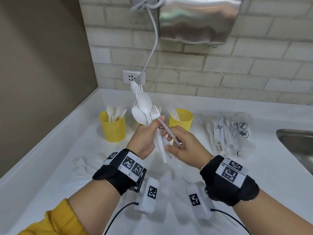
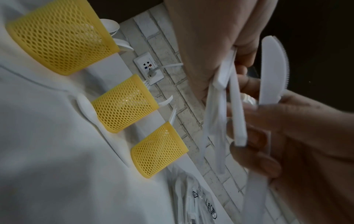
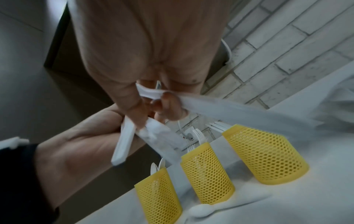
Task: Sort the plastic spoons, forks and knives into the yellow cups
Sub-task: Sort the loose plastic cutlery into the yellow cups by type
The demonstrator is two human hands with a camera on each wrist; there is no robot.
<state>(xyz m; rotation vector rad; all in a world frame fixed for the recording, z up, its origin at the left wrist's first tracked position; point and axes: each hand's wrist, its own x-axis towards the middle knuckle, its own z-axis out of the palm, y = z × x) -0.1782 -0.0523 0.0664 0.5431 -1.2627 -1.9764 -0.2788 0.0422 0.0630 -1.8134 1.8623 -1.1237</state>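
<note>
My left hand [image 1: 150,131] grips a bundle of white plastic spoons and forks [image 1: 144,107], bowls and tines pointing up. My right hand [image 1: 172,141] pinches a white knife [image 2: 272,72] by its handle, beside the bundle's handles; its serrated blade shows in the left wrist view. Three yellow mesh cups stand in a row behind. The left cup [image 1: 112,128] holds spoons, the middle cup [image 3: 207,172] holds forks and is hidden behind my hands in the head view. The right cup [image 1: 182,118] holds a few white pieces.
Loose forks [image 1: 79,166] and a spoon [image 1: 100,157] lie on the white counter [image 1: 50,150] at near left. A clear bag of cutlery [image 1: 232,133] lies at the right, a steel sink [image 1: 296,141] beyond it. A wall socket [image 1: 133,77] with a cable sits behind the cups.
</note>
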